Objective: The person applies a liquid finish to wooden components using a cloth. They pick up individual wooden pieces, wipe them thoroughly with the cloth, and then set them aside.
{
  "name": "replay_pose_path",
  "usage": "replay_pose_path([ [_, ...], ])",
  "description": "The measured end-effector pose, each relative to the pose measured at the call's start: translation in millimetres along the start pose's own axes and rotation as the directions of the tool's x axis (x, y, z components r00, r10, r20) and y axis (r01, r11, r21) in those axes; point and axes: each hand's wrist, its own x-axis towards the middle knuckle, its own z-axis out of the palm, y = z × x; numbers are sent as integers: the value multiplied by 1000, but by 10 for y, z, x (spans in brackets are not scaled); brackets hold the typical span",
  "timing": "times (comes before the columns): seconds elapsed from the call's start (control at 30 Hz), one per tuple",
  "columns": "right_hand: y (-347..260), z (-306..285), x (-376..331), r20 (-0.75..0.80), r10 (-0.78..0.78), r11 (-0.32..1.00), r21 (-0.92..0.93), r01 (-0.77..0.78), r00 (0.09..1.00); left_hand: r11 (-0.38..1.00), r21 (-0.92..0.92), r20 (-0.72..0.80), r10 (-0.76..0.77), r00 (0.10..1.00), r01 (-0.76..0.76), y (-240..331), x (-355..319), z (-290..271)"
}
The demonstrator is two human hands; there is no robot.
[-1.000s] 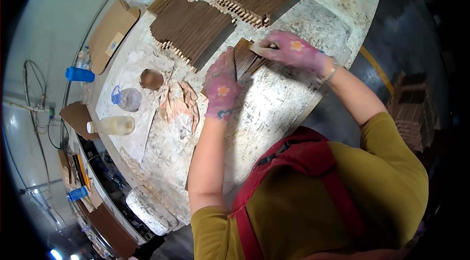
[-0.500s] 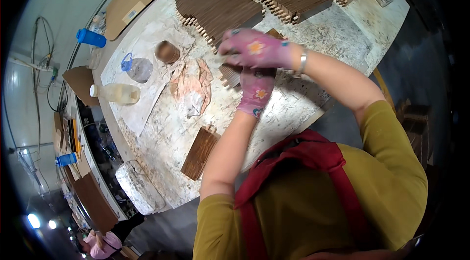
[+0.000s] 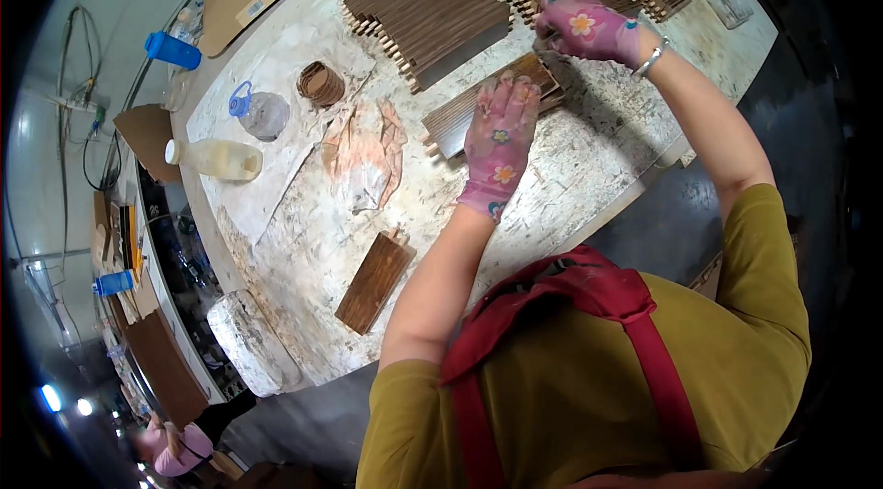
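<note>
A dark brown wooden block [image 3: 450, 128] with short pale pegs at its left end lies aslant on the table before me. My left hand [image 3: 503, 126], in a pink flowered glove, rests flat on its top, fingers stretched out. Beyond the block's right end, my right hand [image 3: 589, 29], gloved alike, is held with its fingers curled together; whatever they hold, if anything, is hidden. Right behind are rows of brown pegged boards [image 3: 428, 6], packed side by side. A second brown block [image 3: 375, 283] lies near my left forearm.
Left of the boards stand a brown cup-like container [image 3: 321, 84], a clear jug with a blue cap [image 3: 265, 114] and a pale bottle [image 3: 216, 160]. A crumpled stained cloth [image 3: 363, 153] lies near them. Another person [image 3: 182, 448] is at the far lower left.
My right hand has moved right, off the left hand and the block, toward the board rows. My left hand has shifted slightly right and now shows flat on the block.
</note>
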Motion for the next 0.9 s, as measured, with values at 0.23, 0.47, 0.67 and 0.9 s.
replay_pose_path([
  [0.23, -1187, 394, 97, -119, -579, 804, 78, 589, 806, 915, -255, 71, -306, 949, 314, 41, -351, 593],
  [0.47, -1018, 562, 543, -162, -641, 767, -162, 621, 750, 959, -141, 162, -224, 961, 248, 110, -81, 64],
  [0.67, -1243, 534, 465, 0, -572, 817, 87, 570, 820, 920, -191, -119, -367, 922, 341, 111, -196, 392],
  [0.9, -790, 645, 567, -491, -155, 706, 551, 444, 857, 965, -194, -19, -181, 983, 174, 93, 48, -47],
])
